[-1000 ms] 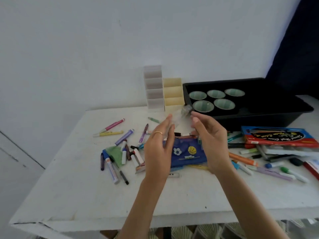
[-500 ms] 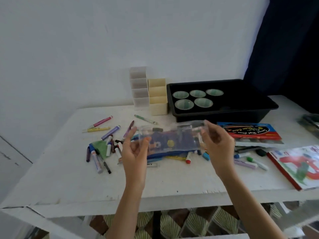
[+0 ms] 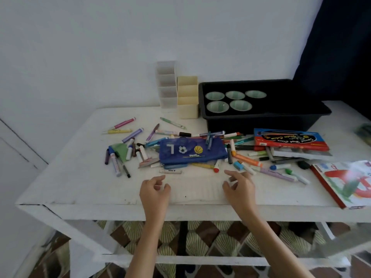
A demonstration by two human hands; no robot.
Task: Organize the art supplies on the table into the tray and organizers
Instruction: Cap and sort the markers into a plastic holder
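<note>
Both grips loose and empty: left hand [image 3: 154, 190] and right hand [image 3: 239, 187] at the near edge of the tabletop [image 3: 80, 177]. The blue pouch [image 3: 192, 152] lies just beyond, lengthwise left-right, equally near both.

Open table [image 3: 90, 187] strip along near edge, markers [image 3: 132, 135] and blue pouch [image 3: 190, 151] crowding mid-table, black tray [image 3: 261, 117] with 5 cups [image 3: 217, 106] behind

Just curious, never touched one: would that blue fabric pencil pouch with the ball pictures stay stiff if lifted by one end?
Probably not: the blue fabric pencil pouch looks thin and soft, so it would likely sag. It lies flat, so probably light. The small blue markers resting on it may roll off.
</note>
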